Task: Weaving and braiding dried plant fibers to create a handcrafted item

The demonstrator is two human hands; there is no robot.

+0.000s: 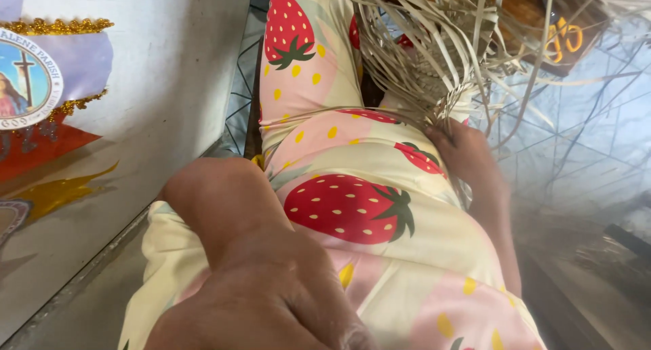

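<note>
Straw strips (434,58) on lap (352,208), wall (169,65) left

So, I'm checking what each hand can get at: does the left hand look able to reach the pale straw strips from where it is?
Probably not without moving: the left hand rests low on the strawberry-print fabric, apart from the straw strips, which the right hand already touches.

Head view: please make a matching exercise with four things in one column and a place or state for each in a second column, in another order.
1. left hand
2. right hand
3. pale straw strips
4. strawberry-print fabric

a. loose bundle at top
b. covers the legs, centre
c. rests on the near thigh
d. touches the strips' lower ends

Pairs: 1-c, 2-d, 3-a, 4-b
</note>
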